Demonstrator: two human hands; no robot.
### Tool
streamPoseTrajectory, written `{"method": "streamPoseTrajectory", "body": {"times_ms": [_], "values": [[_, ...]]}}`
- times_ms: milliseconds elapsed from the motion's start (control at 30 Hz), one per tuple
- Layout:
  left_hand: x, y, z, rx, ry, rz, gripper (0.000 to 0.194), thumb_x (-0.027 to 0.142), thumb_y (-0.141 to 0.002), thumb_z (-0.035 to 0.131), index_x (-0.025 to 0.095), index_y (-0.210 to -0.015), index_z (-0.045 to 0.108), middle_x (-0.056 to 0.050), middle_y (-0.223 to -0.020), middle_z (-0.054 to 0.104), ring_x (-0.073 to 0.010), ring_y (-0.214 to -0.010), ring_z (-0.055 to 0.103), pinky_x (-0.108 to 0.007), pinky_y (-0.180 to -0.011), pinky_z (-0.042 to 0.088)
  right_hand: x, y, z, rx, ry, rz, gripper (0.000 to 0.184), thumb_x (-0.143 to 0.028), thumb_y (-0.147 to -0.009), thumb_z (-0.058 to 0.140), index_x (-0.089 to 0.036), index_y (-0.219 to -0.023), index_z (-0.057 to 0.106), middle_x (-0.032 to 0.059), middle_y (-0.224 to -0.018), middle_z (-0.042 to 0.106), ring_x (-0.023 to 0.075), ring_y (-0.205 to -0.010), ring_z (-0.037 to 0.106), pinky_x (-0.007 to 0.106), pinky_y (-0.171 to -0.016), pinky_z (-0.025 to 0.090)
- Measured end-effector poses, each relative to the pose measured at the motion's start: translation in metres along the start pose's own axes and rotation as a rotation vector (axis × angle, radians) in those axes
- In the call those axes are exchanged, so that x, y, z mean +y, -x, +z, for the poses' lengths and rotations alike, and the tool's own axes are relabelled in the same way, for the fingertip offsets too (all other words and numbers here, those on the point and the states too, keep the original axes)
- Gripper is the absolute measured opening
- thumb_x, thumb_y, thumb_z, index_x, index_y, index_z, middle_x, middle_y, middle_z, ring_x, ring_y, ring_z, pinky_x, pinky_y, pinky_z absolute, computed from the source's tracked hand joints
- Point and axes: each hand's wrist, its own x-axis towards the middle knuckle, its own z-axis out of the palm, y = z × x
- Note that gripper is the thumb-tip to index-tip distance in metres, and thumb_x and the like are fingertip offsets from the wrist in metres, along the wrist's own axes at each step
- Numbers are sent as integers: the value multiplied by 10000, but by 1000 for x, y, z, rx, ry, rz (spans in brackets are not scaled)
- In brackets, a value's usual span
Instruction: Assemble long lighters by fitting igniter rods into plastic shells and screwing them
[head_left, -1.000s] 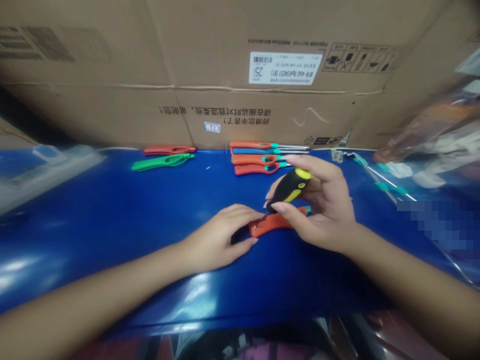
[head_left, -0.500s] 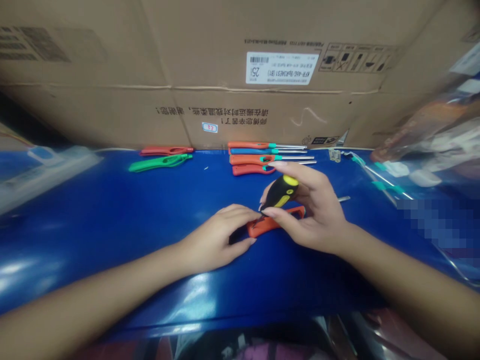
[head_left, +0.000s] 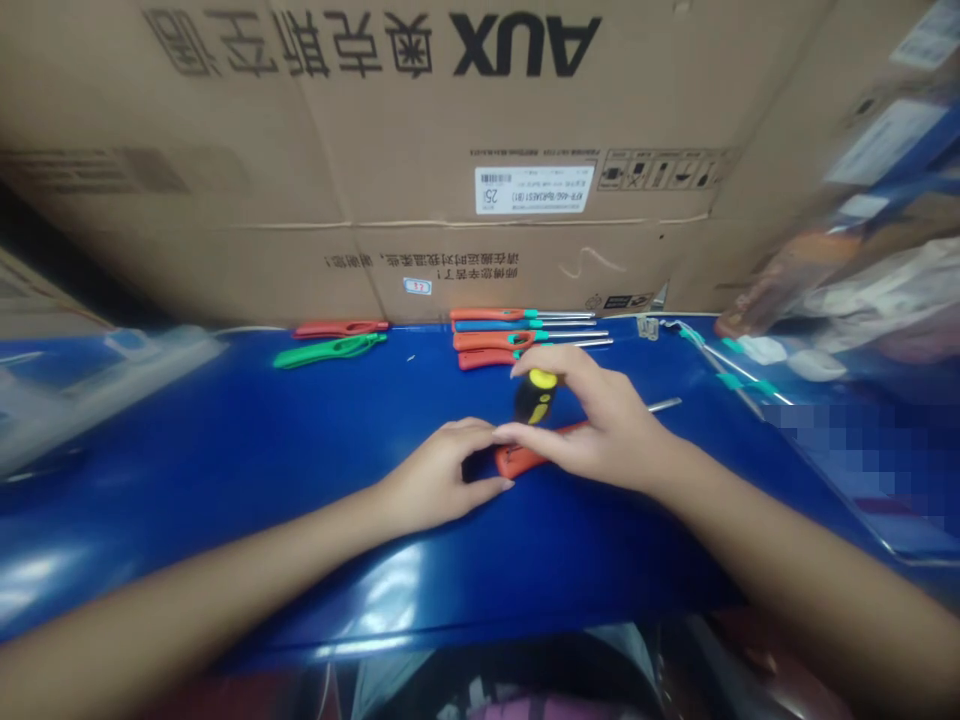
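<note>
An orange long-nosed lighter [head_left: 517, 460] lies on the blue table, its metal nozzle [head_left: 665, 404] pointing right beyond my right hand. My left hand [head_left: 442, 475] holds the lighter's left end, thumb at the near side and fingers at the far side. A stubby black-and-yellow screwdriver [head_left: 534, 398] stands nearly upright over the lighter's body. My right hand [head_left: 600, 425] grips its handle, fingers curled over the far side and thumb on the near side. The screwdriver's tip is hidden behind my thumb and fingers.
Behind stand several orange, red and blue lighters [head_left: 491, 340] in a row. Red [head_left: 337, 329] and green [head_left: 330, 351] lighter shells lie left of them. A large cardboard box [head_left: 300, 180] closes off the back. Metal rods [head_left: 739, 365] and plastic bags [head_left: 885, 300] sit at right.
My view has tilted upward, showing more of the box. The screwdriver has turned more upright, and my right hand has rotated with it and shifted slightly left. My left hand stays on the lighter.
</note>
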Motion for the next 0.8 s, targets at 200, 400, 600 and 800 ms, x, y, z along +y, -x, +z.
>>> {"method": "streamPoseTrajectory", "body": {"times_ms": [200,400,600,800], "values": [[5,-10,6,10,-14,-31,422,198,-802,746,195,-1219,678,-80,-1179,738,-257,-1089,680,-415,-1001,523,18,0,4,87,-16,-18,576,-345,-901,706,-266,-1426,480,84,-1355,635,225,-1132,677,364,-942,587],[10,-23,11,35,23,-125,437,126,-733,703,187,-1166,701,-57,-1150,751,-247,-1041,704,-397,-983,543,21,-4,-6,64,-78,-112,387,-245,-998,546,-205,-1383,528,95,-1337,656,182,-1175,655,330,-997,547],[3,-22,19,68,31,-94,380,203,-785,698,184,-1165,696,-75,-1148,743,-248,-1029,701,-410,-969,547,24,-4,-14,195,50,-146,283,-355,-940,663,-216,-1187,676,56,-1012,750,183,-925,705,342,-893,577],[1,-19,17,65,-11,-31,359,241,-832,702,196,-1188,685,-70,-1112,744,-233,-990,696,-399,-931,553,20,-3,-6,140,-193,-88,323,-233,-1040,439,-217,-1317,606,71,-1161,717,162,-1070,673,352,-961,553]]}}
